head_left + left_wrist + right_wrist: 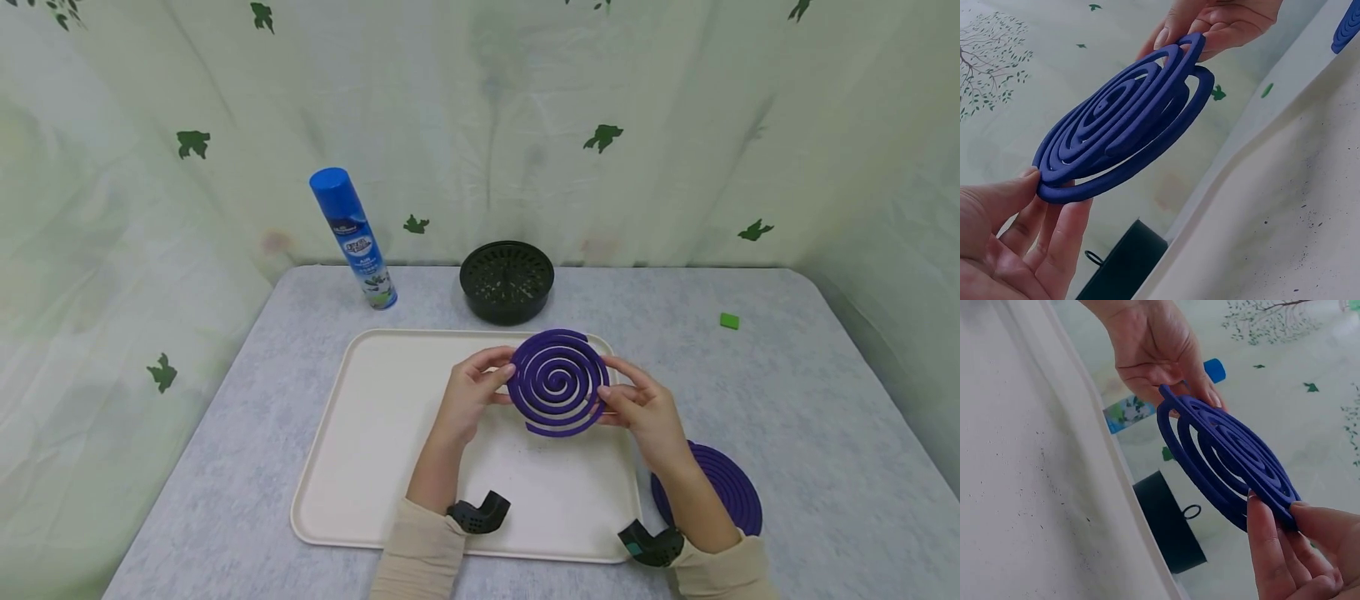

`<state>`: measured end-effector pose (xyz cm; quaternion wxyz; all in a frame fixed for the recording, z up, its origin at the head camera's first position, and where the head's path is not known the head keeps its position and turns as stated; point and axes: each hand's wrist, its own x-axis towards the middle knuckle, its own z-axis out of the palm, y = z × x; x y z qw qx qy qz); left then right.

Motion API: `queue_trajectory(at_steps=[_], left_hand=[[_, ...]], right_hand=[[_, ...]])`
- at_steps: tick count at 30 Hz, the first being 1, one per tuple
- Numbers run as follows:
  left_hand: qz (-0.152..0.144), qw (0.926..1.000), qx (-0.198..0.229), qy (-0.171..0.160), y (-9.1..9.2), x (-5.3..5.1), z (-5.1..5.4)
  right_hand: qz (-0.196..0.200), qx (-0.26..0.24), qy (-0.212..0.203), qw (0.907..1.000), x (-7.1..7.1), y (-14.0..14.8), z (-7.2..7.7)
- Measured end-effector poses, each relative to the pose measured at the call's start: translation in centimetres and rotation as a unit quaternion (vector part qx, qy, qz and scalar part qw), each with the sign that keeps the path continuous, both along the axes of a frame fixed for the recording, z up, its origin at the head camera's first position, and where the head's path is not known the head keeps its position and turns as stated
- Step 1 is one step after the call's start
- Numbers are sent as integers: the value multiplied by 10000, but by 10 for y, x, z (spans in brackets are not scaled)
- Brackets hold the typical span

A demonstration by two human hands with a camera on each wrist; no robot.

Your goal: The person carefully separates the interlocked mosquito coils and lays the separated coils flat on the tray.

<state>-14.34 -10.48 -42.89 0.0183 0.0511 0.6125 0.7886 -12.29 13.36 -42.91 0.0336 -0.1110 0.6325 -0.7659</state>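
Note:
A purple spiral coil is held up above the white tray by both hands. The left hand pinches its left edge between thumb and fingers; the right hand pinches its right edge. In the left wrist view the coil looks like two spirals lying partly apart, with the left hand at its near edge. The right wrist view shows the right hand gripping the coil's near side, the left hand at the far side.
More purple coil lies on the table right of the tray, partly under the right forearm. Behind the tray stand a black round holder and a blue spray can. A small green piece lies back right. Dark specks dot the tray.

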Motion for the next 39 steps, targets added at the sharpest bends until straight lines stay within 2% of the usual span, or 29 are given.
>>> queue_trajectory(at_steps=[10, 19, 26, 32, 39], left_hand=[[22, 9996, -221, 202, -2, 1, 4], [74, 9998, -190, 28, -5, 0, 4], [114, 9997, -196, 92, -10, 1, 5], [517, 9973, -307, 413, -17, 2, 8], [1510, 9859, -432, 577, -43, 7, 20]], right_hand=[[-103, -265, -123, 9995, 1, -2, 0], [5, -607, -292, 9977, 1, -3, -2], [57, -921, -504, 9945, 2, -2, -2], [-79, -961, -513, 9940, 2, -1, 0], [-264, -1154, -511, 9917, 1, -1, 3]])
